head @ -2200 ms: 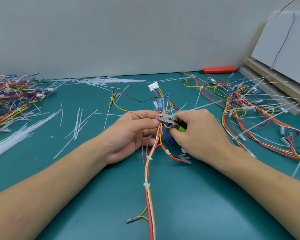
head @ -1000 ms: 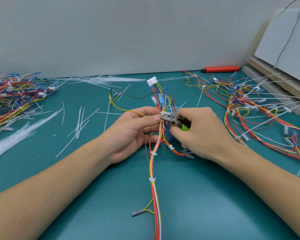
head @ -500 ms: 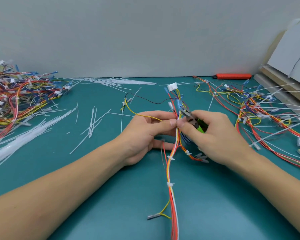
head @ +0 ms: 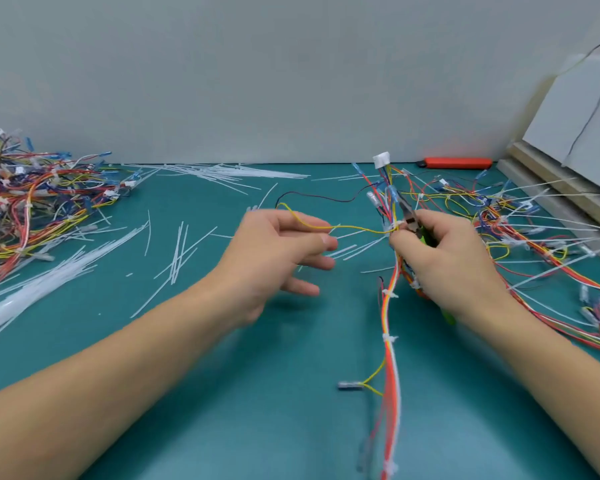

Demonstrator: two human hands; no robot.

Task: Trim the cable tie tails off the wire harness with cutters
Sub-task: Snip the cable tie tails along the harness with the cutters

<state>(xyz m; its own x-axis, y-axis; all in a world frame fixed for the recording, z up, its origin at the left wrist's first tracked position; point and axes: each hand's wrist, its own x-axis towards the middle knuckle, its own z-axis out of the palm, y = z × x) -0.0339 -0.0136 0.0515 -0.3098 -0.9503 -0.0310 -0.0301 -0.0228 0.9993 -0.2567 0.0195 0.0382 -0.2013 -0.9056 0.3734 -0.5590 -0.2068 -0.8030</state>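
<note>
- The right hand (head: 454, 258) is curled tight around the cutters (head: 413, 221): the green handles are buried in the fist and only the metal nose sticks out, pointing up and away from the person.
- That same hand's fingertips also pinch the wire harness (head: 390, 327) just beside the cutter nose, at a white cable tie (head: 395, 225) where the yellow wire branches off.
- The right forearm comes in from the lower right corner, wrist bent slightly inward.
- The left hand (head: 278, 251) floats above the table, clear of the bundle, with its fingers loosely spread and pointing right; it grips nothing, though the thin yellow wire (head: 312, 226) passes across its fingers, and I cannot tell if it touches them.
- The left forearm stretches in from the lower left, blurred.
- The harness runs from a white connector (head: 381, 160) near the wall, down through the right hand, and on toward the person as an orange, white and yellow bundle with further ties along it.
- Cut tie tails (head: 177, 251) lie scattered on the green table (head: 222, 393) to the left of the hands, with a thicker heap of white strips (head: 32, 289) further left.
- A tangled pile of harnesses (head: 25, 202) sits at far left; another spread of wires (head: 534, 230), with long uncut tails, lies at right.
- An orange tool (head: 458, 163) lies against the wall, and stacked boards (head: 568, 168) lean at the far right.
</note>
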